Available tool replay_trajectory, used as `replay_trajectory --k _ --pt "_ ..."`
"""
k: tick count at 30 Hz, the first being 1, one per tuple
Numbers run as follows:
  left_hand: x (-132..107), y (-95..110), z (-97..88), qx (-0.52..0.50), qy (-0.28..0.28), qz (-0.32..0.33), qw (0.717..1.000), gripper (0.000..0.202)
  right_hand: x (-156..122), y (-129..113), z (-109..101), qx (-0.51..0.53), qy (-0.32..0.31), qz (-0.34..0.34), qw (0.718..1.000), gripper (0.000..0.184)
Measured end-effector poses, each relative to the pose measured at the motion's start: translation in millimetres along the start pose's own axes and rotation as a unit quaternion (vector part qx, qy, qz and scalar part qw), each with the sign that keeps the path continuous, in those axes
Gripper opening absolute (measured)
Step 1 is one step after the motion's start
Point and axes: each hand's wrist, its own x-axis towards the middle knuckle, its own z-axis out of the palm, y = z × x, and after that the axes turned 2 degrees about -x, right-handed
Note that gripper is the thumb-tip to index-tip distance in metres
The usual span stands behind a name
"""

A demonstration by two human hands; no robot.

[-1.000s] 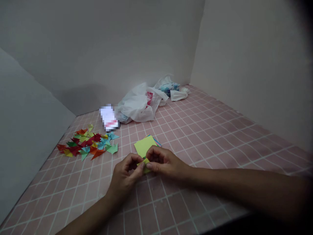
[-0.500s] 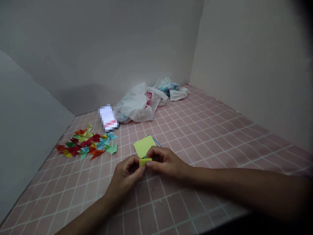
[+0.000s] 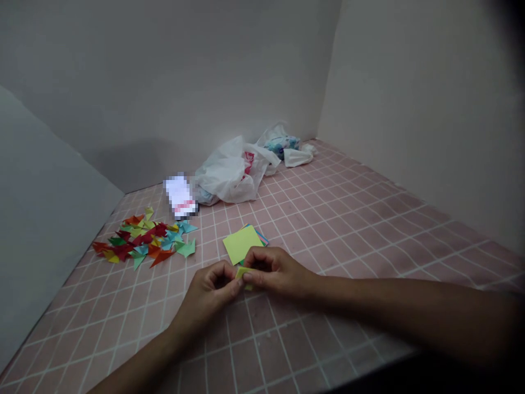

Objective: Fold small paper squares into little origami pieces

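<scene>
A small folded piece of yellow paper [image 3: 243,271] is pinched between my two hands, partly hidden by the fingers. My left hand [image 3: 216,283] grips its left side with thumb and forefinger. From the right, my right hand [image 3: 271,270] holds the other side, its thumb pressed across the front. Right behind the hands lies a stack of square coloured papers [image 3: 243,244], a yellow sheet on top and blue, pink and green edges showing beneath.
On the left is a pile of folded paper cranes [image 3: 143,238] in many colours. A lit phone [image 3: 180,197], blurred out, stands behind it. White plastic bags [image 3: 229,169] rest by the back wall. Pink tiled-pattern cloth [image 3: 348,230] covers the surface, with walls around.
The yellow paper has turned in my fingers, from a flat level strip to a tilted piece with part showing below the right thumb. Both hands stay in nearly the same place.
</scene>
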Motion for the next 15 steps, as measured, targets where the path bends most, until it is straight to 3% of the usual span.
replay_trajectory --k 3,7,11,15 --pt "0.0 -0.1 1.4 0.030 -0.013 0.018 0.999 0.029 -0.5 0.7 -1.6 -0.047 0.005 -0.033 0.998 0.014" --pt "-0.8 1.9 1.9 0.040 -0.015 0.018 0.999 0.021 -0.6 -0.2 -2.9 -0.049 0.045 -0.028 0.997 0.018" --pt "-1.8 3.1 0.6 0.051 0.033 0.036 0.998 0.023 0.9 -2.2 -2.3 0.023 0.029 0.014 0.999 0.027" --pt "-1.3 -0.8 -1.8 0.052 0.058 0.076 0.994 0.025 0.9 -1.7 -1.4 0.023 0.017 0.024 0.999 0.034"
